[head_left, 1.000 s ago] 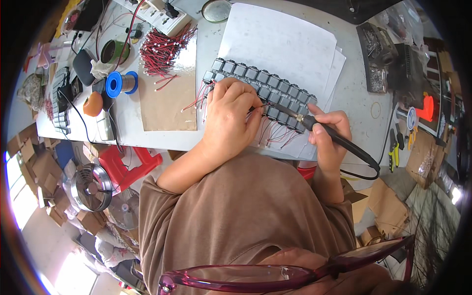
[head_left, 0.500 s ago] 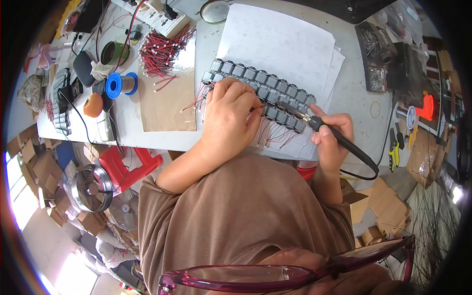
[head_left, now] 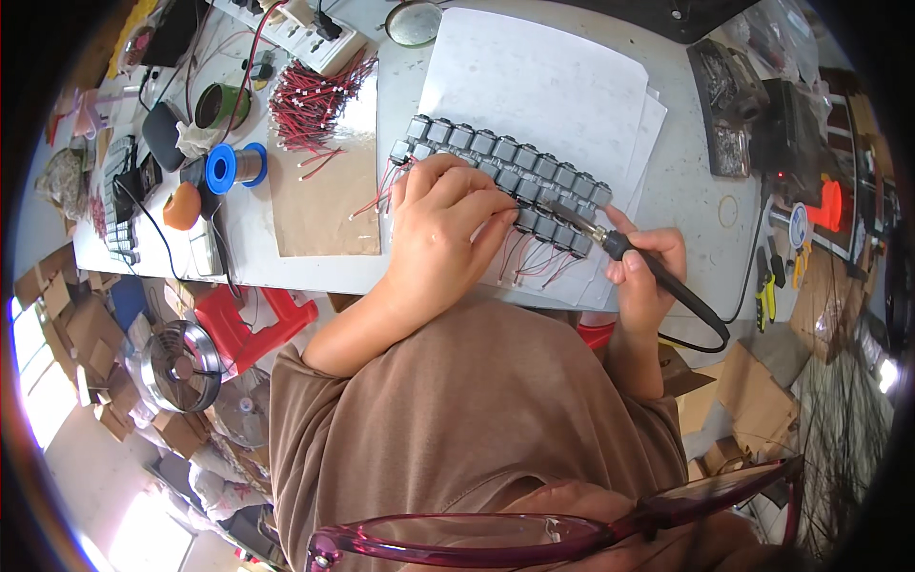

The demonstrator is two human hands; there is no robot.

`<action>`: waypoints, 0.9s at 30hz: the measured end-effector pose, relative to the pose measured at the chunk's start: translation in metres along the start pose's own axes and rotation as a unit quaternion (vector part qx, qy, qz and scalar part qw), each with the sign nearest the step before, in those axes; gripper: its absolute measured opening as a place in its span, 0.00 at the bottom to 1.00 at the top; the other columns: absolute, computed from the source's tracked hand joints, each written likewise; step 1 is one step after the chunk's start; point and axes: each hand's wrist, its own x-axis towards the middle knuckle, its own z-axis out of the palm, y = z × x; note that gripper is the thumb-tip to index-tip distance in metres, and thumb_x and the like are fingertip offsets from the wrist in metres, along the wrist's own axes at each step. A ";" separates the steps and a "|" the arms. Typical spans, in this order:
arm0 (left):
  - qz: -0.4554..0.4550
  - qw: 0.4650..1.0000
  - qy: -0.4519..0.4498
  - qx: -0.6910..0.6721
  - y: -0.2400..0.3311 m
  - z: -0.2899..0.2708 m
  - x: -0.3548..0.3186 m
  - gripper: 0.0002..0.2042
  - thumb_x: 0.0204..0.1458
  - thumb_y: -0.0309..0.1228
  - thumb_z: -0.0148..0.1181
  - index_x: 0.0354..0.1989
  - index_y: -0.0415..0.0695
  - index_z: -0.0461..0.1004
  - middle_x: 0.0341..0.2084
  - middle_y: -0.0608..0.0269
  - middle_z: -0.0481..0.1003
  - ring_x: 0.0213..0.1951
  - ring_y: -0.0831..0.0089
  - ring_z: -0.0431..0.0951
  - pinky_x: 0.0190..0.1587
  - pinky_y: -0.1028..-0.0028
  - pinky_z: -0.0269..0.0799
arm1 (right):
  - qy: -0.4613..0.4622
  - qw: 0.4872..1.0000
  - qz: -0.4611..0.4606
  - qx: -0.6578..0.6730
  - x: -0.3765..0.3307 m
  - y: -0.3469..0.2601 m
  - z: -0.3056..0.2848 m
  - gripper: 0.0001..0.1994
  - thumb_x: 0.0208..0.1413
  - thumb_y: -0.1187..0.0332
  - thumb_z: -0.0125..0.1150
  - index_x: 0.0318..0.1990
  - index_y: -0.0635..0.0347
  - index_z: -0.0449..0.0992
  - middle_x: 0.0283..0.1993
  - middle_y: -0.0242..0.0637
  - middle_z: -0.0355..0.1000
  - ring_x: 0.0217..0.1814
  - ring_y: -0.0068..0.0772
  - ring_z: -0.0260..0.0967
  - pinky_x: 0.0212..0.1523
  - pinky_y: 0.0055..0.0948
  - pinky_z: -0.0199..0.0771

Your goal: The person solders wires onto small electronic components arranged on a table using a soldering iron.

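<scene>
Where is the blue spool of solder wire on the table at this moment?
In the head view, the blue solder spool lies on the person's left of the table, between the brown cardboard sheet and an orange round object, far from both hands.

The left hand [head_left: 443, 229] lies palm down, fingers curled and pressing. The right hand [head_left: 643, 276] is closed in a pen-like grip, forearm bent toward the body.

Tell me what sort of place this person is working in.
Probably a small electronics assembly workbench. The right hand holds a soldering iron to rows of small grey motors; a solder spool and bundled red wires lie nearby.
</scene>
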 end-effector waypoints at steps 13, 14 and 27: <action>0.036 0.999 -0.005 -0.011 0.008 0.004 0.008 0.07 0.38 0.25 0.64 0.27 0.48 0.75 0.24 0.71 0.73 0.35 0.68 0.71 0.46 0.65 0.59 | 0.010 1.000 0.004 -0.022 -0.006 0.005 -0.002 0.05 0.50 0.74 0.49 0.34 0.62 0.63 0.15 0.29 0.59 0.17 0.18 0.57 0.61 0.58 0.56; 0.037 0.999 -0.006 -0.011 0.008 0.003 0.008 0.07 0.38 0.25 0.64 0.27 0.48 0.75 0.24 0.71 0.73 0.35 0.68 0.71 0.46 0.65 0.59 | 0.018 1.000 0.005 -0.011 -0.006 0.006 -0.002 0.05 0.50 0.74 0.49 0.34 0.63 0.63 0.15 0.29 0.59 0.17 0.18 0.57 0.61 0.58 0.57; 0.062 0.997 0.034 0.042 0.008 0.017 0.002 0.10 0.35 0.22 0.65 0.27 0.48 0.73 0.25 0.72 0.74 0.36 0.68 0.71 0.45 0.64 0.60 | 0.005 1.000 -0.008 -0.004 -0.006 0.007 -0.001 0.06 0.50 0.77 0.54 0.34 0.63 0.64 0.16 0.25 0.61 0.18 0.13 0.59 0.61 0.55 0.57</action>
